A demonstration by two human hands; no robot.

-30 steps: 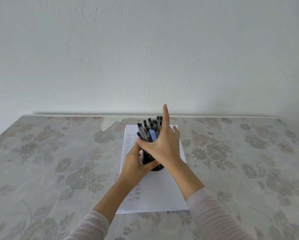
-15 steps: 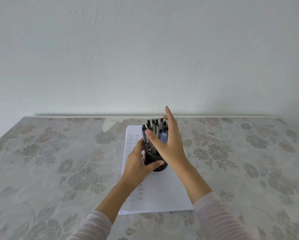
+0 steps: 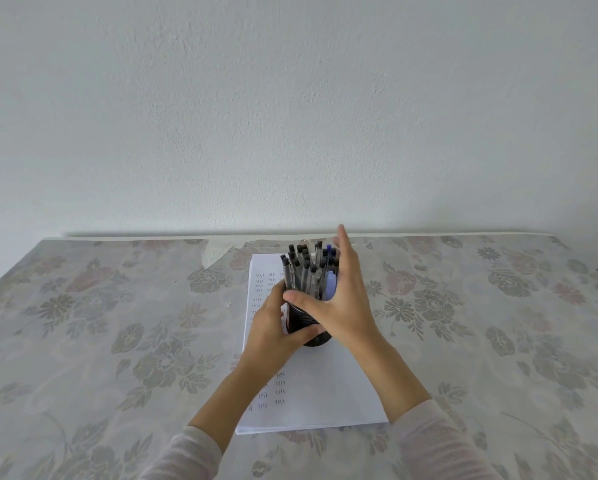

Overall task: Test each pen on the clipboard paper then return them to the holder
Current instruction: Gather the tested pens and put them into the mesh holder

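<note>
Gripping cylindrical dark holder (image 3: 303, 319), left hand (image 3: 269, 329), slim pens (image 3: 304, 271), flat paper (image 3: 325, 386)

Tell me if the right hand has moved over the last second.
Yes. The right hand has slid slightly rightward and toward the person, judged against the paper on the table.

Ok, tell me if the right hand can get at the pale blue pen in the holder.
Probably yes. The right hand sits right beside the pale blue pen, fingers straight, with nothing between them. The left hand grips the holder low down, clear of the pen tops.
</note>
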